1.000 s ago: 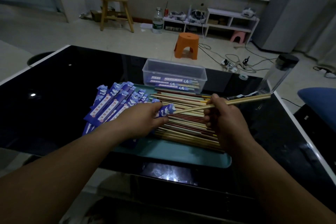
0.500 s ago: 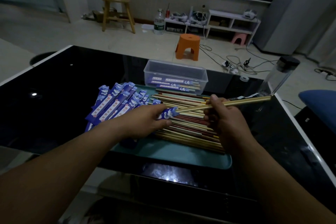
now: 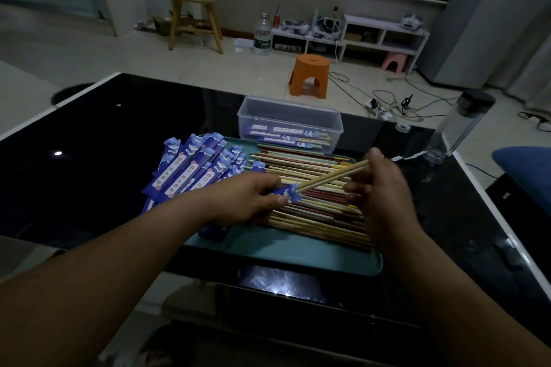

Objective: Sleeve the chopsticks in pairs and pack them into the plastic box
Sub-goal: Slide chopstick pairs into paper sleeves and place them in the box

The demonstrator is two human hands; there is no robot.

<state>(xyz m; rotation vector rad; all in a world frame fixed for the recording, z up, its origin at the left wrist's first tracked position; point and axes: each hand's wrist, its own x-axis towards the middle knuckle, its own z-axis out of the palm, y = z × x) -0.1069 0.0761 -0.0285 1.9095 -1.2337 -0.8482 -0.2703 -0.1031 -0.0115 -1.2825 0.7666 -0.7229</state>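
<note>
My left hand (image 3: 247,199) pinches a blue paper sleeve (image 3: 287,192) over a teal tray (image 3: 277,253). A pair of pale chopsticks (image 3: 331,177) sticks out of the sleeve's mouth, most of its length inside. My right hand (image 3: 378,188) is at the pair's far end, fingers loosely curled and blurred; I cannot tell whether they touch the sticks. Loose chopsticks (image 3: 316,214) lie across the tray, and a fan of empty blue sleeves (image 3: 190,170) lies at its left. The clear plastic box (image 3: 290,115) behind the tray holds several sleeved pairs.
The tray sits on a glossy black table (image 3: 119,134) with a white rim. A clear bottle with a black cap (image 3: 459,128) stands at the table's right. Beyond the table are an orange stool (image 3: 310,74) and cables on the floor.
The chopstick pair has slid much deeper into the sleeve. My right hand has loosened its grip and shifted to the pair's far end. My left hand stayed in place.
</note>
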